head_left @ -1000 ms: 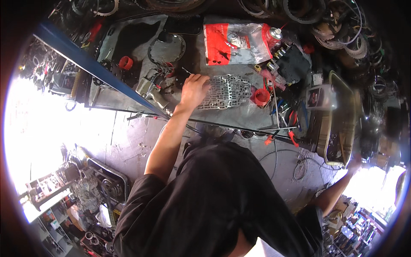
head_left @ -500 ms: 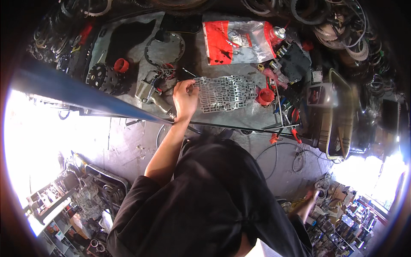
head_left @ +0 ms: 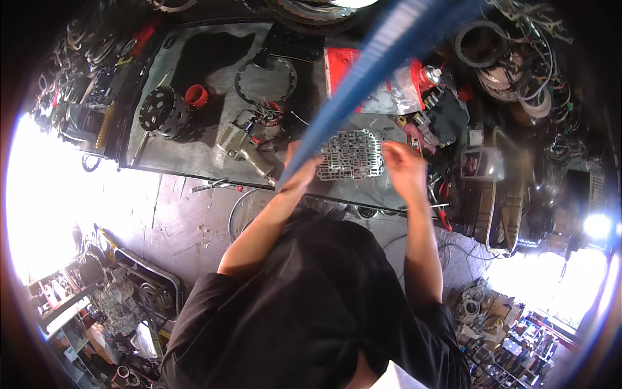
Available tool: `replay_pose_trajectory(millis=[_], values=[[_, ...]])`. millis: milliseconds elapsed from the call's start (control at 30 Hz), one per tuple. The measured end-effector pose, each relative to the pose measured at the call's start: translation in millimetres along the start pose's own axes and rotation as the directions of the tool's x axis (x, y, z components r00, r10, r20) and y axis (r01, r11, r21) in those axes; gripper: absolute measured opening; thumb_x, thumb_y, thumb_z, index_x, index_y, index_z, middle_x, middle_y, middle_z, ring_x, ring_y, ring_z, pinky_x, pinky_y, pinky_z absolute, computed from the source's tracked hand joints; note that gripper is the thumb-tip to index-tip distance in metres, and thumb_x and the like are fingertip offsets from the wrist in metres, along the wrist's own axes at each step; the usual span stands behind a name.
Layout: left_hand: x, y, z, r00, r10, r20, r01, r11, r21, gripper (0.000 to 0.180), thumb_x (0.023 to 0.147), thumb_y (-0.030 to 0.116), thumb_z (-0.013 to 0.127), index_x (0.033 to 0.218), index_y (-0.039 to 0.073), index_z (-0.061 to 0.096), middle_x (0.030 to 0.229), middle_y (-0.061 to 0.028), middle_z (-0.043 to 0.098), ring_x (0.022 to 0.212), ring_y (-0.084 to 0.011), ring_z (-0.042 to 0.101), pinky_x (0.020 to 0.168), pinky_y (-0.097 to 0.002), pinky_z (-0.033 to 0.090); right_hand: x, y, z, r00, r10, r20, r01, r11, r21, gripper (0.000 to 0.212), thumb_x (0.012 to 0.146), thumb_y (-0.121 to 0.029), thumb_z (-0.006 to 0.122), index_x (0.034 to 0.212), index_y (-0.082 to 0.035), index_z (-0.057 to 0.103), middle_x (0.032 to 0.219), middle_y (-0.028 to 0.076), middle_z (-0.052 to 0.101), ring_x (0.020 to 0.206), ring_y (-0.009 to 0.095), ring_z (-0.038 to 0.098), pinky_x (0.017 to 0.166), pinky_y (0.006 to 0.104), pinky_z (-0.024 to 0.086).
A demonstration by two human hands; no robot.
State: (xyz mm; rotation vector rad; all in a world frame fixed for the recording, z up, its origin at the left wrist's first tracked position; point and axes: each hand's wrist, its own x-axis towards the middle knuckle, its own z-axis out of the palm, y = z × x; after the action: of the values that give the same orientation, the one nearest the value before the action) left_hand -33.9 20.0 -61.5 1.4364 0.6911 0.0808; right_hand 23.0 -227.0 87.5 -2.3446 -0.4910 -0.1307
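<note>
A flat grey metal valve body [head_left: 351, 155] with maze-like channels lies at the near middle of the bench. My left hand [head_left: 299, 176] is at its left edge, fingers bent and closed on that side. A blurred blue band [head_left: 363, 91] crosses in front of this hand and hides some of its fingers. At the opposite edge is my right hand [head_left: 407, 172], its curled fingertips beside the plate. Motion smears them, so whether they grip the metal does not show. Left of my left hand lies a grey air tool with a handle [head_left: 245, 150].
A red and clear plastic bag [head_left: 395, 94] and a spray can [head_left: 429, 76] lie at the back. Red rings [head_left: 196, 96], dark perforated discs [head_left: 159, 111] and a toothed ring [head_left: 265, 79] sit leftward. Pliers [head_left: 444, 217] and an oil pan [head_left: 502, 214] are at the right.
My right hand has come up from low on the right to the valve body's right edge. The blue band has swung from the left to the upper right. The view has shifted slightly.
</note>
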Motion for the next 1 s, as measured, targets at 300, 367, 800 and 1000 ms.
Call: replay_pose_trajectory(millis=[300, 367, 800, 1000], values=[[-19, 21, -4, 0.996, -0.023, 0.089, 0.02, 0.999, 0.024, 0.073, 0.073, 0.005, 0.085, 0.137, -0.005, 0.05, 0.1, -0.015, 0.073, 0.088, -0.0194, 0.07, 0.072, -0.0346, 0.057, 47, -5, 102, 0.916, -0.259, 0.307, 0.32, 0.932, -0.169, 0.026, 0.084, -0.003, 0.073, 0.11, -0.003, 0.071, 0.098, 0.018, 0.068, 0.09, 0.039, 0.068, 0.08, 0.0449, 0.056], [-18, 23, -6, 0.992, -0.041, 0.121, 0.043, 0.999, -0.017, 0.074, 0.073, 0.004, 0.085, 0.137, -0.005, 0.049, 0.1, -0.0157, 0.074, 0.088, -0.0219, 0.072, 0.074, -0.0355, 0.058, 49, -1, 103, 0.911, -0.256, 0.323, 0.309, 0.943, -0.126, 0.024, 0.085, -0.003, 0.074, 0.108, -0.002, 0.071, 0.099, 0.017, 0.069, 0.088, 0.039, 0.069, 0.079, 0.0439, 0.057], [-20, 32, -10, 0.988, -0.039, 0.152, 0.035, 0.999, 0.028, 0.071, 0.074, 0.003, 0.086, 0.134, -0.005, 0.049, 0.103, -0.018, 0.075, 0.092, -0.0259, 0.073, 0.081, -0.0368, 0.057, 45, 0, 97, 0.992, -0.068, 0.102, 0.083, 0.985, -0.148, 0.022, 0.088, -0.004, 0.073, 0.111, -0.005, 0.073, 0.094, 0.016, 0.073, 0.078, 0.027, 0.074, 0.071, 0.0359, 0.059], [-20, 30, -7, 0.99, -0.038, 0.138, 0.037, 0.999, 0.006, 0.073, 0.072, 0.003, 0.086, 0.134, -0.006, 0.049, 0.102, -0.0163, 0.072, 0.093, -0.0235, 0.071, 0.083, -0.0354, 0.056, 39, 6, 104, 0.958, -0.199, 0.207, 0.232, 0.961, -0.15, 0.022, 0.088, -0.005, 0.072, 0.11, -0.003, 0.073, 0.093, 0.017, 0.072, 0.08, 0.031, 0.073, 0.074, 0.0392, 0.058]])
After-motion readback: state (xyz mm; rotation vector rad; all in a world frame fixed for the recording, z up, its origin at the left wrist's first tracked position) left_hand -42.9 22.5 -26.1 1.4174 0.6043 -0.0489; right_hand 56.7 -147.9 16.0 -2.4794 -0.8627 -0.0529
